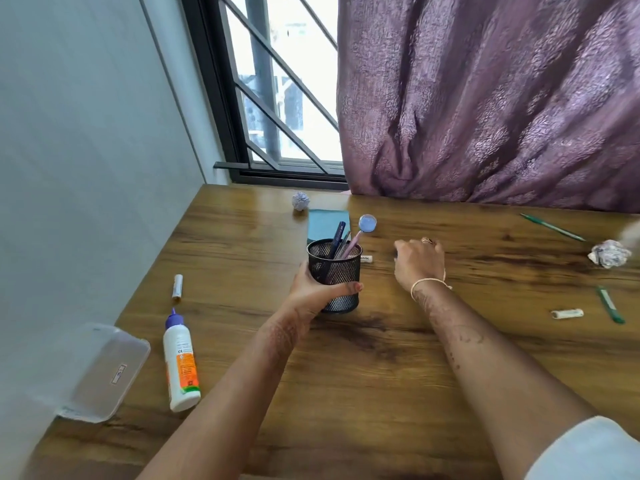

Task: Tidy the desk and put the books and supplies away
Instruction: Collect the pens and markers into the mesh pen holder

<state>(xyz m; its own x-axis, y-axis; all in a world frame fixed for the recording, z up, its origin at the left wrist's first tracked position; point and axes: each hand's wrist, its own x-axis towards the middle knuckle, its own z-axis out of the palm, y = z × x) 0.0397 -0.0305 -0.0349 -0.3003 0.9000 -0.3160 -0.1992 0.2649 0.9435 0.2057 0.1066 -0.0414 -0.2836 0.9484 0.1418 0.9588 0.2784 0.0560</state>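
Note:
A black mesh pen cup stands on the wooden desk with several pens and a pink pen with a round blue top in it. My left hand grips the cup from the left and front. My right hand hovers to the right of the cup, fingers curled downward over the desk; what is under them is hidden. A small white tube lies just behind the cup. A blue pad lies beyond it.
A glue bottle, a small white stick and a clear plastic lid lie at the left. Crumpled paper balls, green pens and a white tube are scattered at the right. A purple curtain hangs behind.

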